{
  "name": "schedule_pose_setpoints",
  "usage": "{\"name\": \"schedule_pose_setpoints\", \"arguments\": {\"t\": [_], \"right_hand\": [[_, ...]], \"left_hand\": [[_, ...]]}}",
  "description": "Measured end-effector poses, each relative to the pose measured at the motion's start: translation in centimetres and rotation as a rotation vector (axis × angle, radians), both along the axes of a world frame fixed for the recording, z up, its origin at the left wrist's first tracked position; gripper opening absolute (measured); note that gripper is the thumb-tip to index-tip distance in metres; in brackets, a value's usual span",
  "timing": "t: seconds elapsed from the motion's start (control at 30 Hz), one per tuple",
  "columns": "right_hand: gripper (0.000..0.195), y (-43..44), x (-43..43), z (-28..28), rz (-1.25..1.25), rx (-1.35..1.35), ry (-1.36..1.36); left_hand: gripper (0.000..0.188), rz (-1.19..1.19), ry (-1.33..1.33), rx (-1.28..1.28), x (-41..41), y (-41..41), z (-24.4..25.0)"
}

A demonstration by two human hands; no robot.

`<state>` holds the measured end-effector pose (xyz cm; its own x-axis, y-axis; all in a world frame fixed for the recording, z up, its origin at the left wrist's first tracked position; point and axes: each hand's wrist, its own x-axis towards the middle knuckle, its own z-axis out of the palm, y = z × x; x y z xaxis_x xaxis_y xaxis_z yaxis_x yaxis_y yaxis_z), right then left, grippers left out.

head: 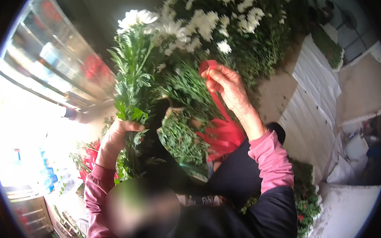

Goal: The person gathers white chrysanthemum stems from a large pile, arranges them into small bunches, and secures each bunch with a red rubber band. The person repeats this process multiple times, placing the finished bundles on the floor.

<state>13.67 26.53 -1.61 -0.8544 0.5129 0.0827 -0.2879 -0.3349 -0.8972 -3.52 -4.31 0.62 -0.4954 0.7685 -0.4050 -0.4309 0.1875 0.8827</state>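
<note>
My left hand grips the lower stems of an upright bunch of leafy white chrysanthemums, its thumb across the stalks. Two or more white blooms top the bunch. In my right hand, thumb and fingers pinch a red ribbon-like strip, looped above the fingertips and hanging below them. A bundle of similar red strips lies by my right leg, below that hand. Between my legs sits a mass of cut green leaves; what holds it is mostly hidden.
A large heap of white chrysanthemums lies ahead. White sheeting covers floor at the right, near more bundled flowers. Wrapped plastic bottles and red strips are at the left. A person is visible far back right.
</note>
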Motion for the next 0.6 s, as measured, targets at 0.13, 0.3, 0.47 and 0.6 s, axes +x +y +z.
{"name": "schedule_pose_setpoints", "arguments": {"t": [0.13,0.3,0.47,0.6], "right_hand": [[0.015,-4.0,-5.6,6.4,0.060,0.069,0.308],[0.018,-9.7,-7.2,7.5,0.279,0.168,0.310],[0.016,-12.4,-3.6,7.0,0.273,0.021,0.384],[0.017,-11.9,1.8,7.6,0.205,0.171,0.322]], "left_hand": [[0.060,0.075,0.047,0.297,-1.1,-2.4,6.3],[0.049,-0.054,0.379,0.336,-4.0,-2.8,11.2],[0.042,-0.310,0.161,0.117,-1.4,2.2,13.1],[0.045,-0.387,0.261,-0.100,-0.5,3.5,9.6]]}}
